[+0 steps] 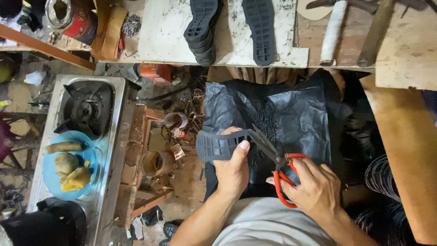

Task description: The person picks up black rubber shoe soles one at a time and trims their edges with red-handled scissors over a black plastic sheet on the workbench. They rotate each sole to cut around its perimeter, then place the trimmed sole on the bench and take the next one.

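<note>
Over the lap, on a sheet of black plastic (296, 114) spread across the knees, I log the items in hand first.

Item one: a black rubber shoe sole (218, 146), ribbed grid side up, held out level in front of the body. My left hand (234, 171) clasps its near end, thumb pressed on top, fingers wrapped beneath.

Item two: red-handled scissors (277, 164). My right hand (314, 187) has its fingers closed through the red loops, and the dark blades point up and left, their tips meeting the edge of the sole just beside the left thumb (I cannot tell whether the blades are biting into the rubber or only touching it).

Item three: on the pale work board (164, 32) at the top, a stack of black soles (202, 29), tread showing, and a single sole (260, 29) lying beside it, a little apart.

Item four: right of that, on the wooden bench (405, 54), a white-wrapped tool handle (333, 32) and a flat dark bar (375, 34).

Item five: at the left, a steel gas stove (118, 118) with one burner in view; a blue plate (48, 171) of yellowish food rests on it.

Item six: a red tin (77, 20) at the top left, with a pile of small metal nails (131, 25) near it.

Item seven: between stove and lap, a wooden crate (141, 136) cluttered with scraps and a round brown container (157, 163).
</note>
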